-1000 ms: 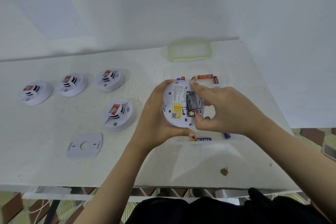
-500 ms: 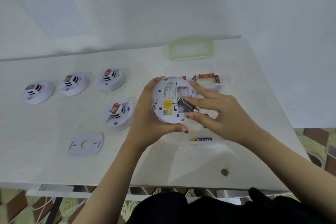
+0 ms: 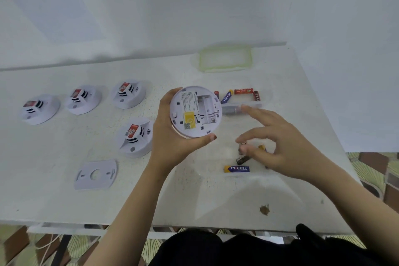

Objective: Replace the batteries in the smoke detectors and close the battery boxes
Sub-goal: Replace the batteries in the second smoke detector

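My left hand [image 3: 172, 142] is gripping the upturned smoke detector [image 3: 195, 112] above the table, bay empty. My right hand [image 3: 278, 149] is hovering open, holding nothing, over a dark battery [image 3: 242, 159]. Next, I'm judging, comes pinching 1 replacement.

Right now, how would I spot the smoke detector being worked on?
Look to the middle of the white table, where the left hand grips a round white smoke detector. Unlike the four detectors lying dome-up, it shows its back: yellow label, empty battery bay.
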Demonstrator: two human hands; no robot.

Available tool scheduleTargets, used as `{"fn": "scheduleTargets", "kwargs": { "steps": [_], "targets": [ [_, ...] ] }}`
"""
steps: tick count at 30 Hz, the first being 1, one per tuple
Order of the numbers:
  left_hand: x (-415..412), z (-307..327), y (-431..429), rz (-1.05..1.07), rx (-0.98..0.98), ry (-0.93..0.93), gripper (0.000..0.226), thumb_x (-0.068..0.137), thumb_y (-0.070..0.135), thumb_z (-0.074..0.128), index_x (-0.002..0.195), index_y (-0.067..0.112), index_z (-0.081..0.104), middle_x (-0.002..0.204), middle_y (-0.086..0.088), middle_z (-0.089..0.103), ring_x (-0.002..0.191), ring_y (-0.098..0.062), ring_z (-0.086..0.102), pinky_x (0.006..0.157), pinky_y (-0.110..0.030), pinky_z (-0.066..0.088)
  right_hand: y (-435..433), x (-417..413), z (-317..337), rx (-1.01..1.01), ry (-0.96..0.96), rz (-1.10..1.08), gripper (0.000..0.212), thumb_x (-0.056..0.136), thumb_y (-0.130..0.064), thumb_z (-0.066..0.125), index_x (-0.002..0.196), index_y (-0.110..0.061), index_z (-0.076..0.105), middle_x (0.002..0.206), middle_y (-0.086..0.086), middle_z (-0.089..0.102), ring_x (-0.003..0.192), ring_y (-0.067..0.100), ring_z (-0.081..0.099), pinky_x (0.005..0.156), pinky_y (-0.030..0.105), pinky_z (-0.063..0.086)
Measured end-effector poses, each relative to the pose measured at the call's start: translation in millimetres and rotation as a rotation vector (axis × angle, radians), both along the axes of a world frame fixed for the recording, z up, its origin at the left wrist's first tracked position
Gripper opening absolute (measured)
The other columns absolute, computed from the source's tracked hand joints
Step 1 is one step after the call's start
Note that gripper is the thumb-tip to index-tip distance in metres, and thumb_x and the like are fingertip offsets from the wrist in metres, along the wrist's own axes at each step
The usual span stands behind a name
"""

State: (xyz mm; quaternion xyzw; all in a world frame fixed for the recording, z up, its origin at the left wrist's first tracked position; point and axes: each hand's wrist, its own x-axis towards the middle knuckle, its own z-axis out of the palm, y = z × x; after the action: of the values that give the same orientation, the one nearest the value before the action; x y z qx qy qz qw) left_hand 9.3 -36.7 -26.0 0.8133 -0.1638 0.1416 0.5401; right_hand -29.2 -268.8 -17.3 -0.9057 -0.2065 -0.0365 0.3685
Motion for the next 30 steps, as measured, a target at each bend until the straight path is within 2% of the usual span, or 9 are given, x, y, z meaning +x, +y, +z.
{"fn": "scheduleTargets", "kwargs": {
  "steps": [3,6,10,14,19,21,24,26,30],
  "targets": [
    [4.2,-0.3,-1.8,0.02,0.011,0.001,0.099,0.048,0.04,0.084,0.132,0.013,0.039,0.125,0.018,0.047,0.117,0.009,0.048,0.092,-0.006,0.041,-0.9,19.5,10.9,0.115,-0.098,-0.094,0.022,0.082,-0.041,0.057,0.092,-0.027,0.073,0.123,-0.012,0.059,0.117,-0.001,0.049,0.101,0.013,0.031],
    [11.3,-0.2,-3.2,0.038,0.026,-0.006,0.098,0.049,0.031,0.088,0.132,0.011,0.039,0.123,0.019,0.047,0.115,0.01,0.048,0.089,-0.005,0.041,-4.6,53.6,22.2,0.029,-0.13,-0.162,0.015,0.087,-0.018,0.062,0.099,-0.02,0.071,0.095,-0.02,0.062,0.095,0.006,0.057,0.085,0.01,0.035],
    [24.6,6.1,-7.0,0.049,0.02,-0.029,0.094,0.052,0.038,0.083,0.131,0.014,0.038,0.123,0.021,0.046,0.115,0.007,0.049,0.09,-0.007,0.042,-5.3,100.7,30.1,-0.312,-0.015,-0.224,0.022,0.09,-0.019,0.055,0.109,-0.019,0.066,0.108,-0.002,0.068,0.098,0.019,0.056,0.082,0.028,0.039],
    [40.0,10.8,-10.9,0.052,0.015,-0.049,0.093,0.052,0.04,0.082,0.13,0.02,0.036,0.123,0.022,0.046,0.115,0.007,0.049,0.091,-0.009,0.042,2.8,133.1,27.5,-0.617,0.048,-0.231,0.025,0.091,-0.023,0.051,0.113,-0.022,0.062,0.115,-0.001,0.063,0.109,0.021,0.054,0.076,0.027,0.034],
    [55.5,11.6,-17.3,0.068,0.008,-0.044,0.094,0.048,0.043,0.083,0.129,0.023,0.038,0.121,0.026,0.048,0.114,0.009,0.05,0.091,-0.009,0.043,8.5,149.8,21.4,-0.88,-0.028,-0.206,0.024,0.084,-0.008,0.053,0.105,-0.015,0.063,0.102,0.002,0.066,0.094,0.023,0.06,0.073,0.028,0.035],
    [60.3,11.1,-19.4,0.068,0.007,-0.044,0.095,0.048,0.043,0.084,0.129,0.023,0.038,0.12,0.028,0.048,0.114,0.011,0.05,0.09,-0.007,0.042,8.7,149.9,20.8,-0.923,-0.031,-0.185,0.019,0.084,-0.011,0.056,0.1,-0.016,0.065,0.092,0.002,0.064,0.086,0.023,0.058,0.069,0.027,0.033],
    [65.7,10.9,-21.9,0.064,0.003,-0.048,0.094,0.048,0.042,0.083,0.128,0.023,0.038,0.12,0.028,0.048,0.113,0.011,0.05,0.088,-0.006,0.042,5.9,148.6,22.0,-0.901,-0.053,-0.145,0.007,0.085,-0.027,0.063,0.088,-0.021,0.065,0.092,0.0,0.066,0.085,0.022,0.058,0.07,0.026,0.03],
    [69.1,11.1,-22.8,0.062,0.006,-0.05,0.094,0.049,0.042,0.083,0.128,0.023,0.037,0.121,0.026,0.048,0.113,0.011,0.05,0.089,-0.006,0.042,3.7,147.4,22.7,-0.871,-0.073,-0.119,0.011,0.085,-0.014,0.056,0.082,-0.024,0.059,0.092,-0.004,0.066,0.077,0.019,0.053,0.072,0.026,0.026],
    [75.4,10.3,-23.2,0.061,-0.001,-0.043,0.094,0.048,0.042,0.084,0.129,0.023,0.038,0.121,0.028,0.048,0.114,0.009,0.05,0.091,-0.008,0.042,1.8,150.8,21.4,-0.898,-0.056,-0.071,0.005,0.088,-0.027,0.057,0.086,-0.028,0.062,0.089,-0.012,0.065,0.078,0.012,0.055,0.076,0.028,0.023]
  ]
}}
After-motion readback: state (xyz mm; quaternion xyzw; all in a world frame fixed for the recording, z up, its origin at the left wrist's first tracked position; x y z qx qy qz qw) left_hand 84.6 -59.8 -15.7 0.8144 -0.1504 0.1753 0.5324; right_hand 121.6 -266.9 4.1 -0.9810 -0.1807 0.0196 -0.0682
